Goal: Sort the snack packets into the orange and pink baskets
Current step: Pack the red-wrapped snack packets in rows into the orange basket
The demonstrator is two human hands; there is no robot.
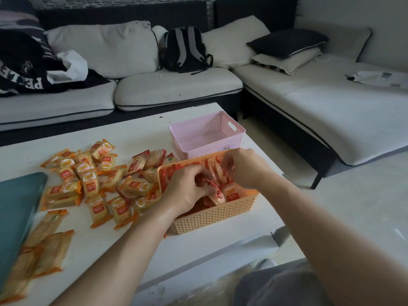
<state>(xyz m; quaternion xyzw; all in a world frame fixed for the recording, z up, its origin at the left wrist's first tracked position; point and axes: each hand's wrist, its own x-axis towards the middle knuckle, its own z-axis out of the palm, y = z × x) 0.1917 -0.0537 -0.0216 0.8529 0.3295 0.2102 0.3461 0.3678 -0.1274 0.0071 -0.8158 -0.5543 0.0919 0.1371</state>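
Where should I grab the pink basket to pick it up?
Grab the pink plastic lattice basket by the oval handle hole in its far-right end wall, coming from the right. The orange plastic basket crowds its near side.

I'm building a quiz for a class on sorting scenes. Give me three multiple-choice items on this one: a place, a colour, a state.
1. The pink basket stands: A beyond the orange basket; B inside it; C on a chair.
2. The packets in the orange basket are edged: A green; B red; C blue.
3. The pink basket is: A full; B overturned; C empty.
Answers: A, it sits on the table past the orange one; B, red wrapper ends show there; C, its bare floor shows.
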